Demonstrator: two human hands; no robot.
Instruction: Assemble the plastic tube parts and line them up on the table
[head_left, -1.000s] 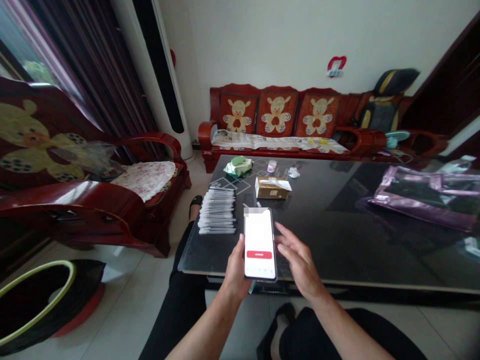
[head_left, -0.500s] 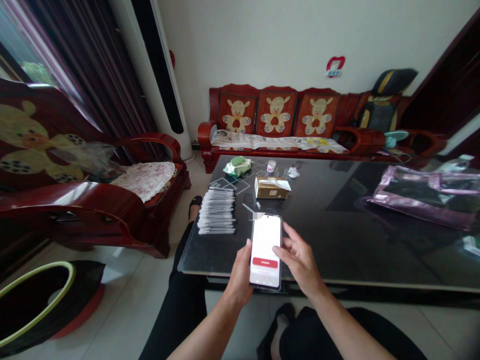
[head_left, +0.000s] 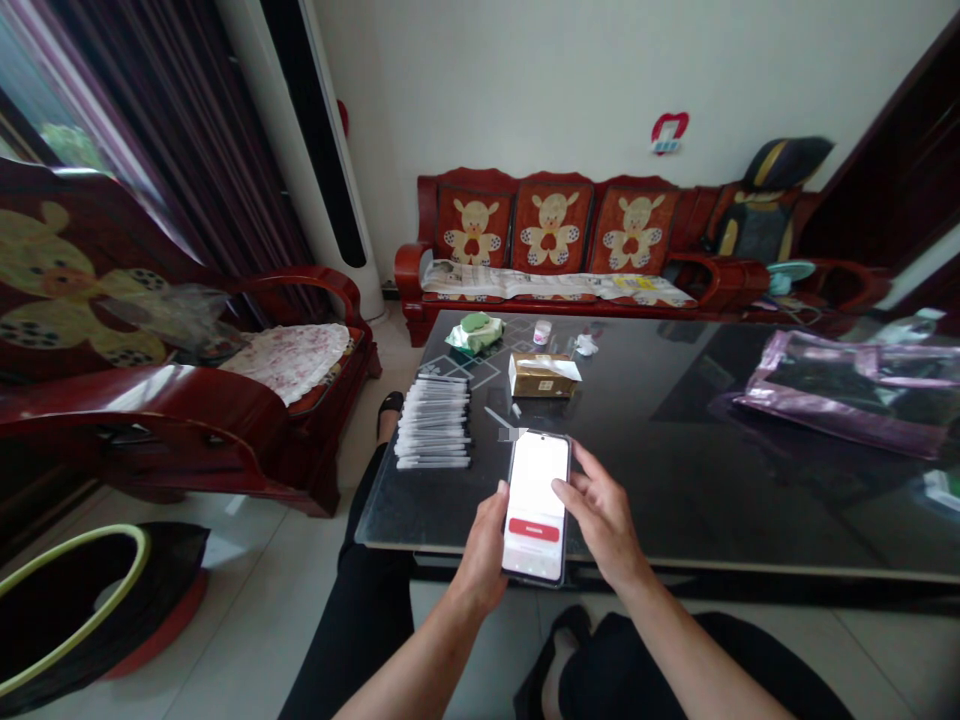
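Observation:
A smartphone (head_left: 538, 480) with a lit white screen and a red button bar is held over the front edge of the dark table. My left hand (head_left: 481, 550) grips its left side, thumb along the edge and the other fingers hidden behind it. On the opposite side, my right hand (head_left: 604, 515) holds the phone's right edge, its thumb over the screen. Just beyond the phone lie a slim pen-like stick (head_left: 498, 417) and a small white cap-like piece (head_left: 516, 410). A row of several white-barrelled pens (head_left: 433, 422) lies to the left.
On the glass-topped table (head_left: 675, 500) stand a gold tissue box (head_left: 544, 376), a green wipes pack (head_left: 475, 333), a small jar (head_left: 542, 332) and a crumpled tissue (head_left: 586, 345). A purple-edged clear bag (head_left: 847, 395) lies right. A lined bin (head_left: 112, 600) stands on the floor at left.
The phone has shifted slightly right and tilted a little, and both hands have moved with it. My right thumb sits slightly higher in view. Nothing else on the table has moved.

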